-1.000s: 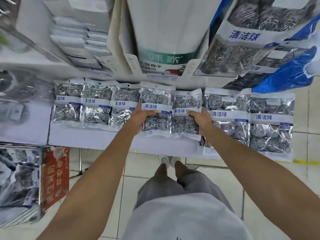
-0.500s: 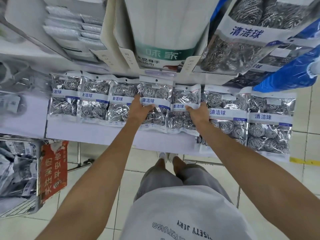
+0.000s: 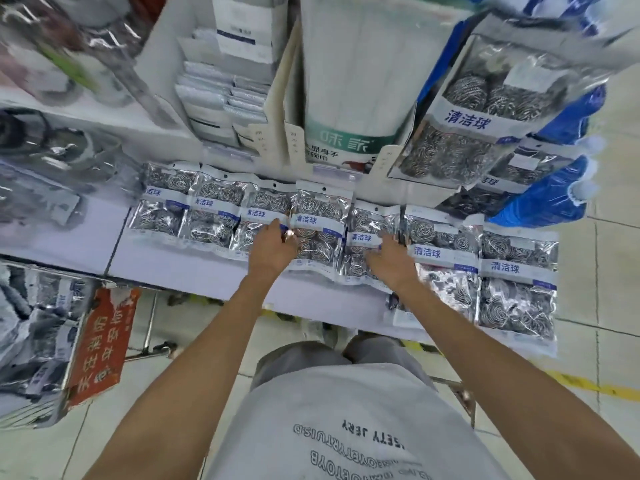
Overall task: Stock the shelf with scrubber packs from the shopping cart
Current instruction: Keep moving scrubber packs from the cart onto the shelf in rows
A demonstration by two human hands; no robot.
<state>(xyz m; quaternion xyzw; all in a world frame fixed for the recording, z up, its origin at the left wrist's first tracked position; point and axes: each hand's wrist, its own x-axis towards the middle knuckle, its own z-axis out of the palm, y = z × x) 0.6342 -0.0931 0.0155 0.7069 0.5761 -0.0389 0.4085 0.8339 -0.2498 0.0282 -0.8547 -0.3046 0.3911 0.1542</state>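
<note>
Silver-foil scrubber packs (image 3: 221,216) lie in an overlapping row along the pale shelf (image 3: 194,275). The left hand (image 3: 273,251) rests with loosely bent fingers on one pack (image 3: 317,233), the right hand (image 3: 389,261) on its neighbour (image 3: 367,230); whether either pinches cannot be told. Hanging scrubber bags (image 3: 467,116) crowd overhead; the shopping cart (image 3: 38,341) stands at left.

Seven scrubber packs (image 3: 317,226) in shelf (image 3: 194,271) row; two hands (image 3: 273,249)

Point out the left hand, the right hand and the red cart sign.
left hand (image 3: 273,249), head view, back of the hand.
right hand (image 3: 389,259), head view, back of the hand.
red cart sign (image 3: 100,344), head view, middle of its face.
</note>
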